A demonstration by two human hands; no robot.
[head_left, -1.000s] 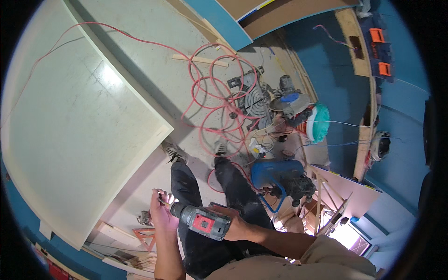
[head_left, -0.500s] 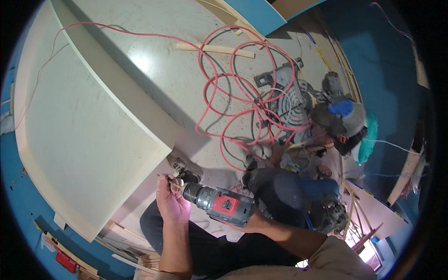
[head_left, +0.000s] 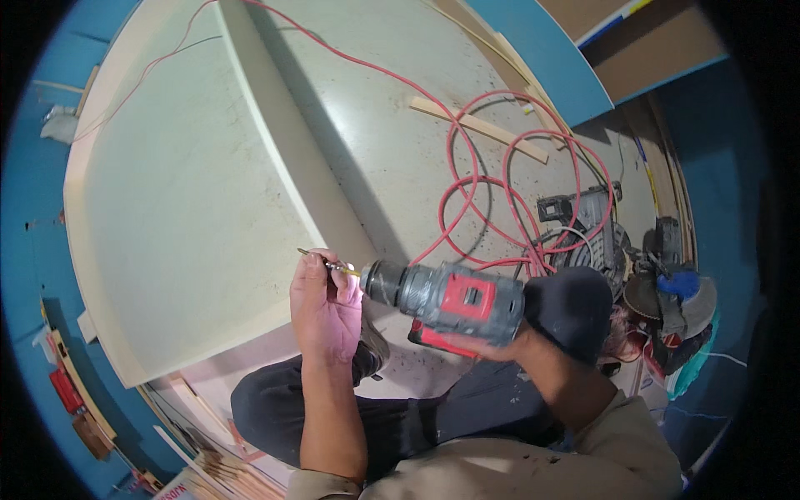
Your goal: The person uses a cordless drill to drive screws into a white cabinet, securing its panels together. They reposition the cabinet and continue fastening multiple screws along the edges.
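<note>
My right hand (head_left: pixel 504 346) is wrapped round the handle of a black and red cordless drill (head_left: pixel 429 292), held level above my lap with its chuck pointing left. A thin yellowish bit (head_left: pixel 354 272) sticks out of the chuck toward my left hand (head_left: pixel 327 312). My left fingers are closed in a pinch on a screw (head_left: pixel 303 251), in line with the bit; its thin end shows beyond the fingertips. Whether the bit sits in the screw's head is hard to make out. Pinkish light falls on my left palm.
A pale panel (head_left: pixel 183 208) with a raised upright edge (head_left: pixel 271 137) lies to the left. A red hose (head_left: pixel 475 167) coils beside a wood strip (head_left: pixel 492 133). Power tools with a saw blade (head_left: pixel 642 296) lie right. Wood strips (head_left: pixel 229 475) lie lower left.
My view has shifted, so the panel and hose appear further right. The drill and both hands are raised nearer to me, still together. My right knee now shows beside the drill.
</note>
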